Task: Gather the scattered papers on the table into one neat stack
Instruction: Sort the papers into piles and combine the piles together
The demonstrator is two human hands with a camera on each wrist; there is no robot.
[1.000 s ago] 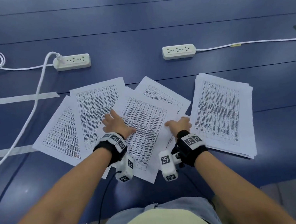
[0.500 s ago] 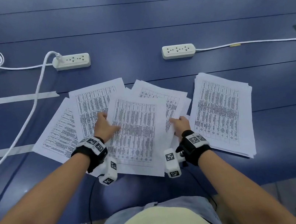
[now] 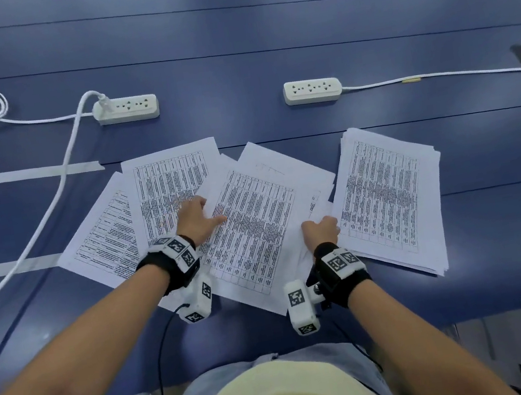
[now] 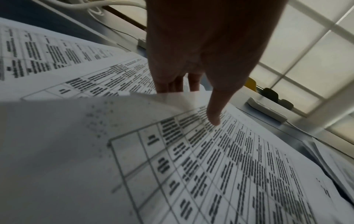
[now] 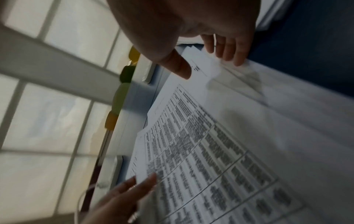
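Surface: blue, crossed by seams and two strips of pale tape point(image 3: 20, 175) on the left; windows are seen behind it in both wrist views.
Left hand point(image 3: 197, 221): laid on the middle sheets, thumb on top of the printed page; in the left wrist view the fingers point(image 4: 168, 84) are tucked under a raised sheet edge, so the page is pinched between thumb and fingers.
Right hand point(image 3: 321, 230): set at the near right edge of the middle sheets point(image 3: 257, 228); in the right wrist view the thumb is spread above the paper and the fingertips rest on a sheet corner, so the hand is open and pressing, not gripping.
Papers: four loose groups are fanned across the near part of the surface. Left sheets point(image 3: 108, 235) lie overlapped and skewed; the middle sheets are tilted between the hands; a thicker pile point(image 3: 389, 197) lies just beside the right hand, its edges uneven.
Far items: two power strips point(image 3: 125, 109) point(image 3: 313, 90) and white cables point(image 3: 58, 202), well apart from the papers.
Step judged: the middle sheets are being squared before being joined to the rest.
Risk: a single pinched page could be pulled out alone or creased, since the lower sheets are held only by light pressure; near corners overhang toward the edge and could be slid off.
View difference: the lifted edge and the pinch are shown only by the left wrist view; the full spread and the separate pile are shown only by the head view.
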